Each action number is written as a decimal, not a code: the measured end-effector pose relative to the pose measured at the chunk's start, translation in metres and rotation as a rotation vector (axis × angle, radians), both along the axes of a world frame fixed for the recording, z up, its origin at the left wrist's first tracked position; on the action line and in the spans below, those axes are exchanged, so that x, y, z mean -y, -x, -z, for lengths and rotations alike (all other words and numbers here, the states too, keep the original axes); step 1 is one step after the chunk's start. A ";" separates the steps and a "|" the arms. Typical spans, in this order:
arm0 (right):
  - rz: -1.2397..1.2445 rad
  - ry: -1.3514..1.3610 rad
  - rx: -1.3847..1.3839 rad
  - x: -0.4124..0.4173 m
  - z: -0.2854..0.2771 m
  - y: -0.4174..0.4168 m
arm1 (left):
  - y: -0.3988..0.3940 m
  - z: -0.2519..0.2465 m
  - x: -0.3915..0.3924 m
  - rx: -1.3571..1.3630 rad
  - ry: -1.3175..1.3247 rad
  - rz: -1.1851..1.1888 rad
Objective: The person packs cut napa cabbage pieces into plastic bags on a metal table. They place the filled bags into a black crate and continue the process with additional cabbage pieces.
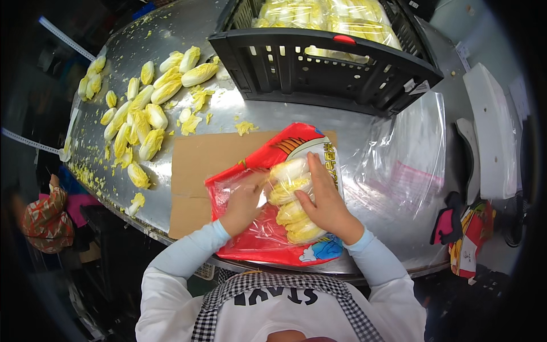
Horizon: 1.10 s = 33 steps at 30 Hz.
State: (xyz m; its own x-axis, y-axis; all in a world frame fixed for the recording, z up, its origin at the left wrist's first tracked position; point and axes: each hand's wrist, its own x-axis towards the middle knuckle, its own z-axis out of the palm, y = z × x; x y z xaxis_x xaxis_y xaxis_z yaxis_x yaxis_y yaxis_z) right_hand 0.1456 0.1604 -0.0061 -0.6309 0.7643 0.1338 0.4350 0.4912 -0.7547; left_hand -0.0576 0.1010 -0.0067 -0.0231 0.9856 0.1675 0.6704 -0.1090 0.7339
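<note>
Several small yellow-white napa cabbages [295,201] lie side by side in a clear plastic bag [267,222], on a red printed sack [265,252]. My right hand [327,203] rests flat against their right side, thumb and fingers apart, over the film. At the bag's left part, my left hand [245,203] touches the film near the cabbages; its fingertips are blurred and partly hidden, so whether they pinch the film cannot be told. Beneath the sack is a flat piece of brown cardboard [192,171].
Loose napa cabbages [141,124] and leaf scraps cover the steel table's left side. A black plastic crate [299,72] of bagged cabbages [359,25] stands at the far side. Clear plastic bags [401,171] lie right. A co-worker [49,218] is beyond the table's left edge.
</note>
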 end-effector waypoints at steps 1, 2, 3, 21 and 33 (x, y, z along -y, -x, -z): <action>0.013 0.003 -0.007 0.000 0.001 0.001 | -0.005 -0.011 -0.009 0.554 0.410 -0.219; 0.025 0.006 -0.014 -0.001 0.003 0.002 | -0.005 -0.005 -0.010 0.297 0.178 -0.100; 0.032 -0.002 -0.022 -0.004 0.002 0.004 | -0.003 0.000 -0.012 0.038 -0.065 0.016; -0.192 0.733 -0.106 0.092 -0.067 -0.007 | 0.073 -0.123 -0.016 -0.501 -0.464 -0.175; 0.294 1.404 -0.911 0.123 -0.030 -0.017 | 0.071 -0.046 -0.049 0.551 1.126 0.024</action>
